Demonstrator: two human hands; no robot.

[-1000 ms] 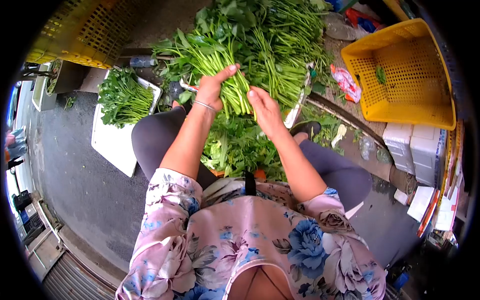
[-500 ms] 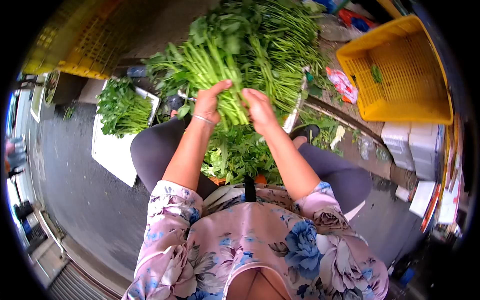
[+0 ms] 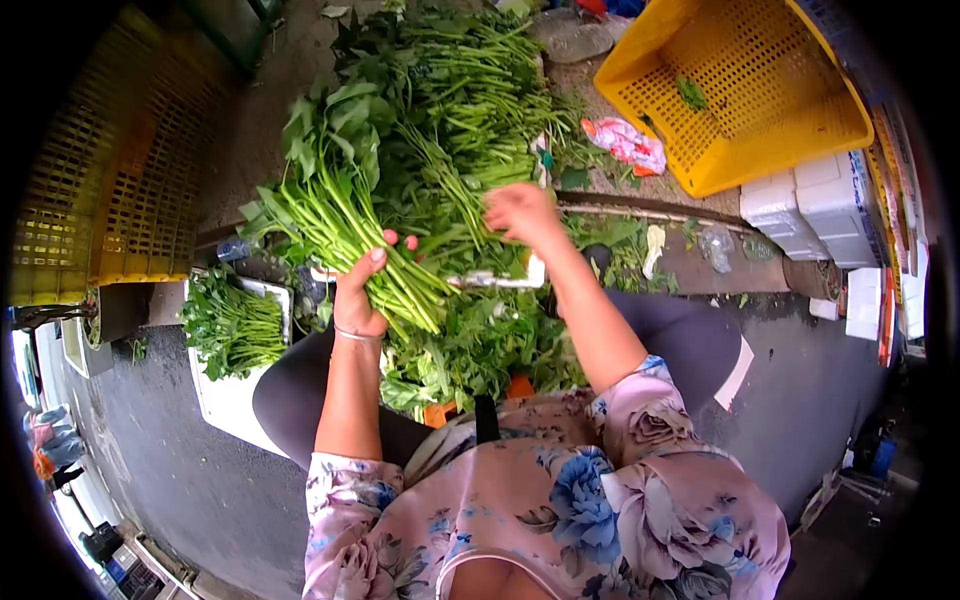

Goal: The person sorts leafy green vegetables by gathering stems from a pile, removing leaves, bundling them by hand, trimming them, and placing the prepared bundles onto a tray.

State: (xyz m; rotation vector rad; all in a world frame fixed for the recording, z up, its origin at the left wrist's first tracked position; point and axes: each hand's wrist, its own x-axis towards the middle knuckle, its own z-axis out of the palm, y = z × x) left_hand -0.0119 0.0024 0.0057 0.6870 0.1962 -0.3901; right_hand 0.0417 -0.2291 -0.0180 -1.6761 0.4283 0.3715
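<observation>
Seated over a spread of leafy vegetables, the person I follow through the head camera grips a bunch of greens [image 3: 345,215] in the left hand [image 3: 362,290] alone, thumb laid across the stems and fingers wrapped around them. Half a second ago both hands were on that bunch; now the right hand [image 3: 525,215] has come away from it and hangs beside the near stems of a large pile of greens [image 3: 465,95], its fingers curled and blurred. I cannot tell whether they touch or hold any stem.

The bunch has swung to the left and tilted, its leaves beyond the left hand and its cut ends pointing toward the loose leaves [image 3: 500,340] between the knees. My view has turned as well: the yellow basket [image 3: 765,105] on the right sits higher in sight, with a red-and-white bag [image 3: 625,145] just beside it and white boxes [image 3: 800,205] close by. To the left, as before, a smaller heap of greens [image 3: 235,325] lies over a white board [image 3: 240,405] near the left knee.
</observation>
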